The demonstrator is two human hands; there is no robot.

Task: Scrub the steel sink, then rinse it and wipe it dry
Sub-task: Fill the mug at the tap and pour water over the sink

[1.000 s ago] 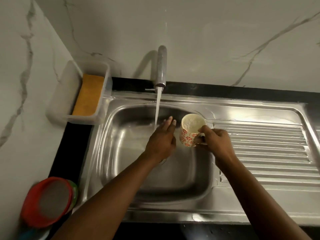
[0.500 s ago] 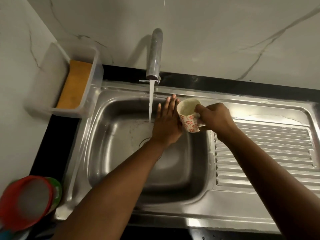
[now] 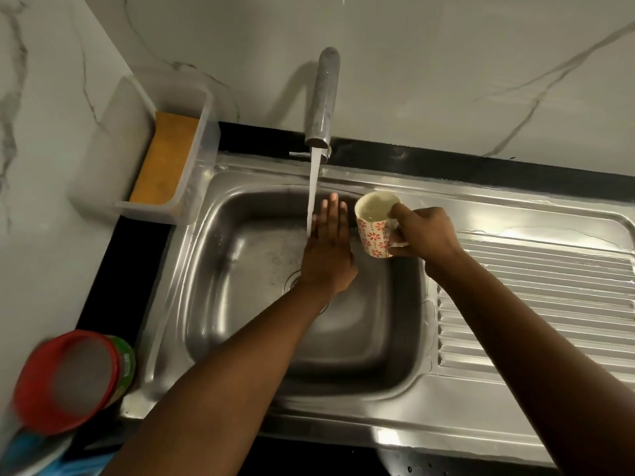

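Observation:
The steel sink (image 3: pixel 220 269) fills the middle of the view, its basin wet and its ribbed drainboard (image 3: pixel 536 304) to the right. Water runs from the steel tap (image 3: pixel 323 97) into the basin. My left hand (image 3: pixel 328 249) is flat with fingers straight, just right of the stream, against the basin's back wall. My right hand (image 3: pixel 424 231) grips the handle of a white mug with red flowers (image 3: pixel 374 228), held upright over the basin's back right corner with water in it.
A clear plastic holder with an orange sponge (image 3: pixel 165 163) stands at the sink's back left. A red-lidded container (image 3: pixel 68 379) sits on the black counter at the front left. Marble wall (image 3: pixel 446 63) rises behind the tap.
My left hand has slid up the basin toward the back wall beside the stream. The mug has moved slightly back with my right hand. The head view has shifted a little.

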